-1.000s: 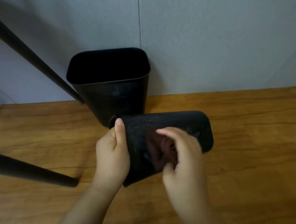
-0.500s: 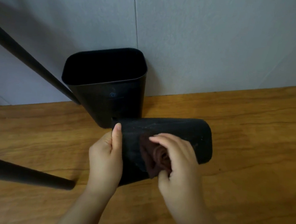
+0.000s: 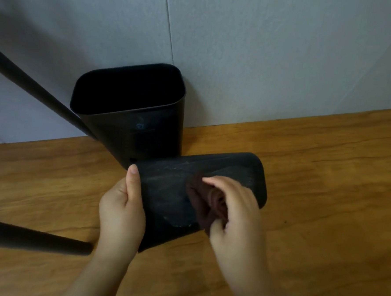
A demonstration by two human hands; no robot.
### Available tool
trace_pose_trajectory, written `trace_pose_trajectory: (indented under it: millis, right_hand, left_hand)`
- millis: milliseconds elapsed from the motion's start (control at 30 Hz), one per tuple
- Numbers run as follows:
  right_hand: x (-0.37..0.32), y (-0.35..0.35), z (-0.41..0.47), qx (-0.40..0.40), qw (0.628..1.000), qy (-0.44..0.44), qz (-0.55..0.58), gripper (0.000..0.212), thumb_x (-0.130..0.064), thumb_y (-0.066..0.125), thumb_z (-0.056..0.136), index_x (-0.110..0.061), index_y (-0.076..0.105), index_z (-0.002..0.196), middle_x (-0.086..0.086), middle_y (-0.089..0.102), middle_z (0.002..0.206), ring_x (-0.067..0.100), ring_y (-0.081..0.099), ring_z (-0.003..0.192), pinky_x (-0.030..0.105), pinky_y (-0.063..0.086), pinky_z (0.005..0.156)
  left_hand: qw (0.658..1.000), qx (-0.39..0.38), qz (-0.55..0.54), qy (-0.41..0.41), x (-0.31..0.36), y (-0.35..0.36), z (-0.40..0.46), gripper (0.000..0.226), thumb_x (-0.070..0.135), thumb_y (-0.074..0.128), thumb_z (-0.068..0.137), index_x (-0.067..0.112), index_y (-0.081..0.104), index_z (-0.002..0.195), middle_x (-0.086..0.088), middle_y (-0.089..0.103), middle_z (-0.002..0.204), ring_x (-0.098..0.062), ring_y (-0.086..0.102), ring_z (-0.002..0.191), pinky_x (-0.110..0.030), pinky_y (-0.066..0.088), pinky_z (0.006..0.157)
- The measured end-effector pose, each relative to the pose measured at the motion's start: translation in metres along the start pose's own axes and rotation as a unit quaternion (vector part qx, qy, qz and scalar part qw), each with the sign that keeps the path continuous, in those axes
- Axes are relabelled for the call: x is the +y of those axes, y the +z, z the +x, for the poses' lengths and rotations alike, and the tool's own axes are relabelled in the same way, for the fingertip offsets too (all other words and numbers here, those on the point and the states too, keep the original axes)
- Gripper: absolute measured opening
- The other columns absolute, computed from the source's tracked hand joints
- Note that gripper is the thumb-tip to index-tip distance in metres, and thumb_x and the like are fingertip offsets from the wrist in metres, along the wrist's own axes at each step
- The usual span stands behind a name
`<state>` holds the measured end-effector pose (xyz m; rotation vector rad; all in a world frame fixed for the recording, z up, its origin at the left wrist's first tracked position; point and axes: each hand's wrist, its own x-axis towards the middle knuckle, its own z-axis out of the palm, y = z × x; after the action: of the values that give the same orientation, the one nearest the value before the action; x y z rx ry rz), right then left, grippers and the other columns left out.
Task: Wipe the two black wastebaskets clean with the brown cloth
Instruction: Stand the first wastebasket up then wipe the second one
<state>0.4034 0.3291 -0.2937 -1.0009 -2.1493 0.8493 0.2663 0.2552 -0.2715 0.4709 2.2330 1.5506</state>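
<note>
Dust streaks show pale on the flat side of the tipped wastebasket (image 3: 164, 191), which I see lying on its side on the wooden floor (image 3: 314, 178). My view has the left hand (image 3: 122, 209) gripping that wastebasket at its left edge, thumb straight up along the near face and the other fingers wrapped behind, out of sight. To the right of that grip, the right hand (image 3: 234, 212) pinches the bunched brown cloth (image 3: 205, 203) between thumb and curled fingers and holds it against the same dusty face. The cloth sits just inside the fingertips, with the rounded end of the wastebasket beyond the knuckles on the far right. Directly above the left thumb, touching or almost touching the tipped one's upper corner, the upright wastebasket (image 3: 132, 112) stands with its mouth open against the grey wall (image 3: 264, 49). Left of the left hand, two dark furniture legs (image 3: 28, 238) slant across the floor.
</note>
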Motion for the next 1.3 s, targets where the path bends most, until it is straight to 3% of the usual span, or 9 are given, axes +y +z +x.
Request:
trace_pose_trajectory:
  millis: [267,433,600,700,867,967,1067,1167,1300]
  right_hand:
    - [0.039,-0.02,0.033,0.12,0.975,0.187,0.023,0.051,-0.006,0.066,0.082,-0.03,0.053,0.126,-0.012,0.056,0.122,0.01,0.054,0.116,0.04,0.051,0.098]
    - [0.015,-0.004,-0.002,0.047,0.994,0.087,0.047,0.057,-0.013,0.051,0.072,-0.029,0.054,0.126,-0.015,0.053,0.128,0.007,0.048,0.124,0.035,0.041,0.108]
    - [0.061,-0.023,0.026,0.107,0.973,0.174,0.105,0.046,-0.013,0.062,0.088,-0.041,0.052,0.123,-0.019,0.057,0.122,0.009,0.056,0.116,0.046,0.054,0.091]
    - [0.036,-0.011,0.01,0.123,0.974,0.179,0.062,0.05,-0.007,0.063,0.083,-0.036,0.053,0.123,-0.018,0.054,0.124,0.006,0.051,0.12,0.041,0.048,0.101]
    - [-0.014,0.017,-0.025,0.004,0.998,0.046,0.038,0.065,-0.011,0.056,0.071,-0.048,0.045,0.123,-0.026,0.044,0.131,0.001,0.04,0.128,0.029,0.038,0.106]
    - [-0.011,0.01,-0.019,-0.028,0.999,-0.015,0.022,0.064,-0.011,0.055,0.068,-0.04,0.049,0.125,-0.021,0.049,0.128,0.004,0.043,0.124,0.029,0.038,0.103]
    - [0.019,-0.004,0.003,0.059,0.995,0.069,0.041,0.057,-0.009,0.053,0.072,-0.03,0.057,0.124,-0.012,0.056,0.127,0.009,0.049,0.123,0.039,0.043,0.105]
    - [0.039,-0.016,0.019,0.146,0.971,0.177,0.071,0.05,-0.005,0.061,0.084,-0.033,0.054,0.124,-0.015,0.055,0.122,0.01,0.055,0.116,0.042,0.054,0.092]
    - [0.01,-0.001,0.0,0.137,0.974,0.176,0.034,0.059,-0.008,0.062,0.077,-0.037,0.05,0.126,-0.017,0.049,0.13,0.007,0.048,0.125,0.039,0.046,0.103]
  left_hand:
    - [1.0,0.003,-0.004,-0.01,0.003,0.0,-0.003,0.051,0.043,0.033,0.097,0.005,0.063,0.079,-0.013,0.066,0.082,-0.023,0.064,0.08,-0.034,0.049,0.074]
    - [1.0,0.002,0.003,-0.007,0.0,-0.001,0.0,0.055,0.045,0.033,0.097,0.002,0.063,0.083,-0.018,0.065,0.083,-0.026,0.063,0.08,-0.03,0.048,0.068]
    - [1.0,0.003,0.002,-0.004,-0.002,-0.004,0.001,0.057,0.047,0.032,0.097,0.0,0.063,0.086,-0.017,0.066,0.084,-0.023,0.063,0.077,-0.028,0.046,0.066]
    - [1.0,-0.002,-0.006,-0.008,0.0,-0.001,0.002,0.057,0.047,0.033,0.097,-0.001,0.063,0.088,-0.016,0.066,0.085,-0.023,0.062,0.078,-0.028,0.045,0.065]
    - [1.0,0.006,0.011,0.0,-0.001,0.001,0.005,0.055,0.05,0.032,0.097,0.007,0.063,0.083,-0.011,0.066,0.08,-0.021,0.063,0.076,-0.03,0.048,0.065]
    - [1.0,0.015,0.013,0.001,-0.002,-0.002,0.005,0.054,0.05,0.032,0.097,0.008,0.064,0.08,-0.009,0.066,0.076,-0.021,0.064,0.075,-0.031,0.049,0.065]
    - [1.0,0.012,0.006,0.001,-0.001,-0.004,0.003,0.054,0.047,0.032,0.098,0.009,0.062,0.075,-0.005,0.065,0.073,-0.017,0.063,0.074,-0.027,0.044,0.063]
    - [1.0,-0.003,-0.001,0.004,0.002,-0.002,0.003,0.055,0.046,0.032,0.097,0.006,0.064,0.079,-0.008,0.067,0.077,-0.018,0.064,0.076,-0.028,0.046,0.065]
    - [1.0,-0.024,0.0,0.017,0.007,0.002,0.004,0.062,0.045,0.033,0.098,-0.009,0.059,0.086,-0.025,0.064,0.085,-0.033,0.063,0.081,-0.038,0.05,0.073]
